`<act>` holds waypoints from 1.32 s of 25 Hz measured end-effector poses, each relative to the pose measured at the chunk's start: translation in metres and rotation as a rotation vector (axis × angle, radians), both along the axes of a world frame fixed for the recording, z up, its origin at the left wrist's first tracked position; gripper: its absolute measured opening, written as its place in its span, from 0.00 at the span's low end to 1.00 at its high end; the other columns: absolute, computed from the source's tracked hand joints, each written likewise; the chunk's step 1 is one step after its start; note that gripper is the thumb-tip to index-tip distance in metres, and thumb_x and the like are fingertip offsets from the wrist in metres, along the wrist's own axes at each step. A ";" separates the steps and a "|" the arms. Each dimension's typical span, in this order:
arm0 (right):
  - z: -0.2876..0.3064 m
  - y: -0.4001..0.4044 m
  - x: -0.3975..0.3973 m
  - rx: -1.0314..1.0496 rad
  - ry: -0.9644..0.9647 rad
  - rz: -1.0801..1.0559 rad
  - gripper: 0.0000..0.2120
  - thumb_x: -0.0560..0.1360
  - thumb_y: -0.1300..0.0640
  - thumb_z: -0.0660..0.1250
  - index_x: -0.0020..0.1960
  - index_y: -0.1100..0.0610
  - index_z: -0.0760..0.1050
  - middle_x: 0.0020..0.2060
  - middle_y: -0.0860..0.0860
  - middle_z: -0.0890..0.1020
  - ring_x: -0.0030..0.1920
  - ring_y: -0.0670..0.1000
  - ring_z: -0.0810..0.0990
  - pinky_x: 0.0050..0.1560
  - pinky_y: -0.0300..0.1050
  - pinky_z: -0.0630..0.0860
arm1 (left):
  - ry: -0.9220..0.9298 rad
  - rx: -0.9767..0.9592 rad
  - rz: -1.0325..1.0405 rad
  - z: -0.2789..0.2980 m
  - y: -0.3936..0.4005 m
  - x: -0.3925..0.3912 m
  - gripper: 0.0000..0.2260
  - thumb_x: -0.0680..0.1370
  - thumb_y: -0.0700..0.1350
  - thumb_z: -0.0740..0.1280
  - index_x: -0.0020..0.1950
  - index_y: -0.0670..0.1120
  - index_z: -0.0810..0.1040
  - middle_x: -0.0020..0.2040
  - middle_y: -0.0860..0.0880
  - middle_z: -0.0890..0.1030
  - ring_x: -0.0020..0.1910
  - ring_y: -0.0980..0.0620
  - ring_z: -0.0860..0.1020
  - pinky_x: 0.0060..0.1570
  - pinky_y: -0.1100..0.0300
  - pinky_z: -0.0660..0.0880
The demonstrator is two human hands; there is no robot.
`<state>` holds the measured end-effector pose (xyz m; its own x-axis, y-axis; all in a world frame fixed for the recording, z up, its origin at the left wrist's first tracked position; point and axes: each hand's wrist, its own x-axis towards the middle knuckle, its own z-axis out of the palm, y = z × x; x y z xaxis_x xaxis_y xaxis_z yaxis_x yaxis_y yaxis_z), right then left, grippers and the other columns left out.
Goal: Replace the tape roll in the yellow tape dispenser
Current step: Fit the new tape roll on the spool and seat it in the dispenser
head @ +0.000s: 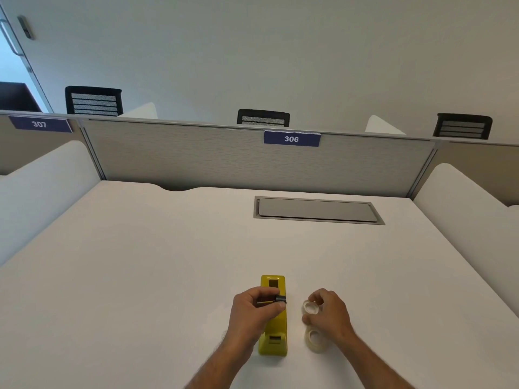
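Observation:
The yellow tape dispenser (274,329) lies lengthwise on the white desk (140,276), near the front edge. My left hand (252,310) hovers over its middle and pinches a small black spindle core (280,299) between thumb and fingers. Just right of the dispenser, my right hand (328,313) grips a clear tape roll (310,307) by its rim. A second clear tape roll (316,339) lies flat on the desk below that hand, partly hidden by the wrist.
A grey cable hatch (317,210) is set into the desk farther back. A grey partition (196,155) with a blue "306" label (291,138) closes the far side. White side dividers (463,197) flank the desk. Black chairs (262,117) stand beyond.

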<state>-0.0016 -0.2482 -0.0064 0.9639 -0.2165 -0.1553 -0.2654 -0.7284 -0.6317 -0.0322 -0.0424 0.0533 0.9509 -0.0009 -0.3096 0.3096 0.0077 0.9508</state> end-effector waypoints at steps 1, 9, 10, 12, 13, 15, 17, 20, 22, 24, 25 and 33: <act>0.000 0.000 0.000 -0.002 0.008 0.011 0.22 0.59 0.56 0.82 0.49 0.50 0.77 0.47 0.51 0.80 0.45 0.50 0.79 0.44 0.43 0.78 | -0.002 0.000 0.001 0.000 0.000 0.000 0.12 0.69 0.39 0.79 0.51 0.49 0.86 0.51 0.48 0.87 0.53 0.48 0.84 0.57 0.48 0.82; 0.015 -0.006 -0.021 0.056 -0.074 0.036 0.18 0.64 0.51 0.79 0.51 0.50 0.77 0.47 0.47 0.80 0.44 0.47 0.79 0.43 0.40 0.77 | 0.012 -0.006 0.017 0.003 0.000 -0.003 0.12 0.70 0.41 0.79 0.52 0.48 0.85 0.52 0.47 0.87 0.55 0.47 0.83 0.60 0.45 0.80; 0.016 -0.007 -0.027 0.004 -0.059 0.090 0.19 0.62 0.48 0.79 0.49 0.48 0.76 0.46 0.44 0.79 0.43 0.46 0.78 0.42 0.38 0.76 | 0.016 -0.004 0.020 0.002 0.000 -0.003 0.12 0.70 0.41 0.79 0.52 0.49 0.85 0.53 0.47 0.86 0.55 0.46 0.83 0.60 0.45 0.80; 0.016 -0.009 -0.039 -0.123 0.001 0.217 0.22 0.59 0.43 0.75 0.51 0.45 0.73 0.47 0.41 0.77 0.45 0.45 0.77 0.43 0.37 0.74 | 0.018 -0.007 0.019 0.001 -0.001 -0.005 0.12 0.70 0.41 0.79 0.52 0.49 0.85 0.53 0.46 0.86 0.55 0.46 0.83 0.60 0.45 0.80; 0.015 -0.010 -0.046 -0.179 0.034 0.265 0.24 0.58 0.41 0.72 0.52 0.43 0.73 0.47 0.40 0.76 0.47 0.44 0.76 0.43 0.37 0.74 | 0.020 -0.009 0.017 0.001 -0.002 -0.007 0.12 0.70 0.41 0.79 0.53 0.49 0.85 0.53 0.46 0.86 0.55 0.46 0.83 0.59 0.45 0.81; 0.010 -0.009 -0.050 -0.224 0.060 0.311 0.26 0.59 0.41 0.70 0.56 0.42 0.73 0.49 0.39 0.74 0.50 0.45 0.76 0.44 0.37 0.73 | 0.018 -0.010 0.026 -0.001 -0.003 -0.007 0.12 0.70 0.41 0.79 0.53 0.49 0.85 0.53 0.47 0.86 0.53 0.47 0.84 0.55 0.49 0.83; 0.006 -0.007 -0.049 -0.206 0.045 0.322 0.25 0.61 0.44 0.71 0.58 0.41 0.76 0.51 0.40 0.75 0.51 0.45 0.77 0.48 0.37 0.74 | 0.014 -0.012 0.036 -0.003 -0.003 -0.006 0.12 0.70 0.42 0.79 0.51 0.50 0.86 0.52 0.48 0.87 0.52 0.48 0.84 0.50 0.54 0.84; 0.005 -0.006 -0.045 -0.115 0.023 0.311 0.22 0.63 0.49 0.74 0.57 0.42 0.80 0.51 0.42 0.76 0.49 0.42 0.76 0.48 0.30 0.72 | 0.015 -0.011 0.040 -0.004 -0.003 -0.005 0.11 0.69 0.42 0.79 0.50 0.50 0.86 0.51 0.49 0.87 0.51 0.48 0.85 0.49 0.54 0.85; 0.009 -0.006 -0.043 -0.009 -0.006 0.257 0.19 0.61 0.53 0.77 0.50 0.40 0.80 0.50 0.42 0.79 0.46 0.43 0.78 0.45 0.29 0.73 | 0.018 -0.007 0.041 -0.004 -0.004 -0.006 0.11 0.69 0.42 0.79 0.50 0.51 0.86 0.50 0.49 0.87 0.51 0.48 0.85 0.47 0.55 0.85; 0.017 -0.003 -0.042 0.132 -0.044 0.173 0.17 0.59 0.56 0.79 0.43 0.39 0.79 0.48 0.42 0.82 0.44 0.44 0.81 0.42 0.31 0.79 | 0.021 -0.004 0.038 -0.003 -0.005 -0.008 0.11 0.70 0.42 0.79 0.50 0.51 0.86 0.51 0.49 0.87 0.51 0.49 0.85 0.46 0.56 0.85; 0.022 -0.001 -0.042 0.202 -0.060 0.134 0.17 0.59 0.57 0.79 0.41 0.40 0.80 0.47 0.42 0.83 0.44 0.45 0.82 0.40 0.33 0.81 | 0.023 -0.002 0.038 -0.002 -0.005 -0.008 0.11 0.70 0.41 0.79 0.50 0.50 0.86 0.51 0.49 0.86 0.51 0.48 0.85 0.48 0.54 0.85; 0.060 0.019 -0.039 0.732 -0.117 0.020 0.11 0.63 0.60 0.80 0.44 0.54 0.86 0.42 0.58 0.86 0.42 0.57 0.86 0.38 0.51 0.86 | -0.009 -0.044 0.018 0.005 -0.003 -0.014 0.11 0.70 0.39 0.78 0.51 0.49 0.86 0.48 0.49 0.88 0.50 0.46 0.85 0.52 0.48 0.84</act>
